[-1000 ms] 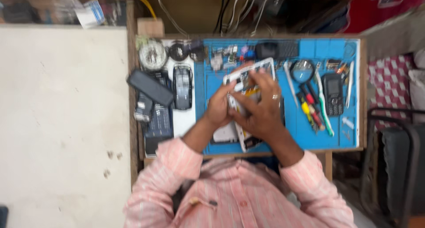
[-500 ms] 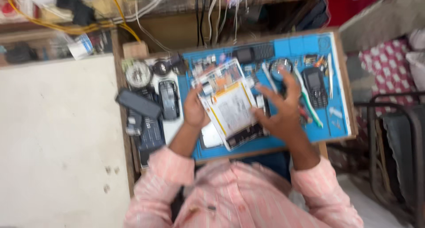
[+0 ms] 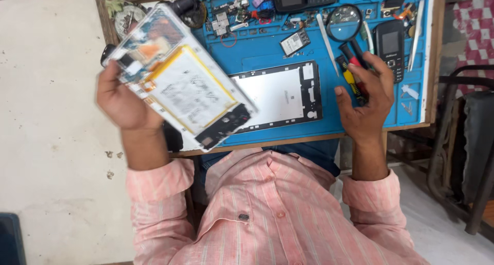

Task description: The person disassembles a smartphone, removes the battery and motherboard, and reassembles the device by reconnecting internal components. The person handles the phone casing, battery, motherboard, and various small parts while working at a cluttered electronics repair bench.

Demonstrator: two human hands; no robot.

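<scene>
Left hand [image 3: 122, 98] is raised, clamped on an opened tablet [image 3: 180, 85] (flat battery exposed, glossy); right hand [image 3: 366, 98] hovers, fingers spread, over screwdrivers [image 3: 352, 72] on the blue mat [image 3: 267, 51].

Left hand [image 3: 121, 98] raised, fingers clamped (grip full); right hand [image 3: 368, 98] low, open, fingers spread.

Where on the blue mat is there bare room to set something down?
Bare blue mat lies between the back panel and the small circuit board. The strip under the keypad phone is nearly bare. The top edge is crowded, as are the screwdrivers by the right hand.
</scene>
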